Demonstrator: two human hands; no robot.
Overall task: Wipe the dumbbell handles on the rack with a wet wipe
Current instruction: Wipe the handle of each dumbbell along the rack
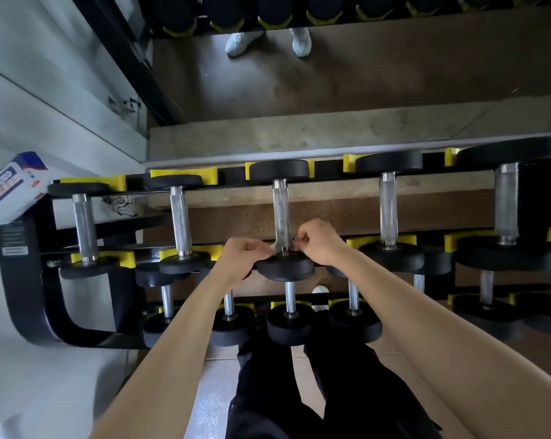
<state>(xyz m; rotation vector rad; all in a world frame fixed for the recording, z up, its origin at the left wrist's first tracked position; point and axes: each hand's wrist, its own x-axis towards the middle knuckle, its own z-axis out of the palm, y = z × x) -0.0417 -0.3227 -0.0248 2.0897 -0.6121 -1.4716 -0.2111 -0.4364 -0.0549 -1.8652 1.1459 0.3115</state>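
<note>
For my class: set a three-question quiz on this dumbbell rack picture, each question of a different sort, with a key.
1. True or false: the left hand and right hand both pinch the wipe.
2. Which top-row handle is the wipe on, counting from the left? A second, B third, C fifth.
3. Fill in: the wipes pack sits at the rack's ___ end.
Key: 1 true; 2 B; 3 left.

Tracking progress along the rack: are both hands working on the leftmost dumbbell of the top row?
No, the left hand and right hand pinch the wet wipe round the third dumbbell handle from the left.
</note>
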